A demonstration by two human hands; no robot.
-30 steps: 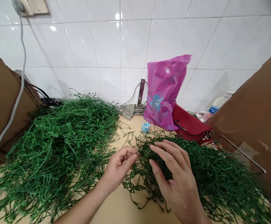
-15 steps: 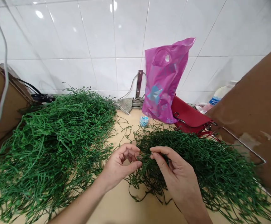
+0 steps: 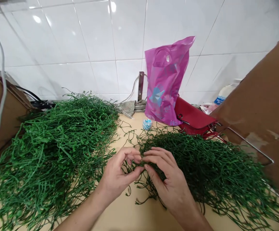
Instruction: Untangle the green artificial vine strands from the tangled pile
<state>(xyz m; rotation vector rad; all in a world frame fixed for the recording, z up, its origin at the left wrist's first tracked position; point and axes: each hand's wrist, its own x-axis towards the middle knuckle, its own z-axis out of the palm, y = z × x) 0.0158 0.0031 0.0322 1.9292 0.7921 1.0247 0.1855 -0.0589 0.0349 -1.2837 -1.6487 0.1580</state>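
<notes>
Both hands meet at the near left edge of a dark green heap of thin artificial plant stems (image 3: 216,166). My left hand (image 3: 120,175) has its thumb and fingers curled into a pinch around a green stem, and part of the greenery shows inside the curl. Fingertips almost touching it, my right hand (image 3: 168,179) is closed on the same stem from the other side. The exact grip point is hidden by the fingers. To the left lies a larger, brighter green heap of similar stems (image 3: 57,150).
Behind the heaps are a small clear cup of blue-and-white pieces (image 3: 147,124), a purple plastic bag (image 3: 164,86) and a red bag (image 3: 194,115). Cardboard boxes stand at the left (image 3: 2,122) and right (image 3: 262,115). A white tiled wall (image 3: 91,38) closes off the back.
My right hand has moved left and its fingertips now come up to those of my left hand. The view has shifted slightly. Both heaps lie as before.
</notes>
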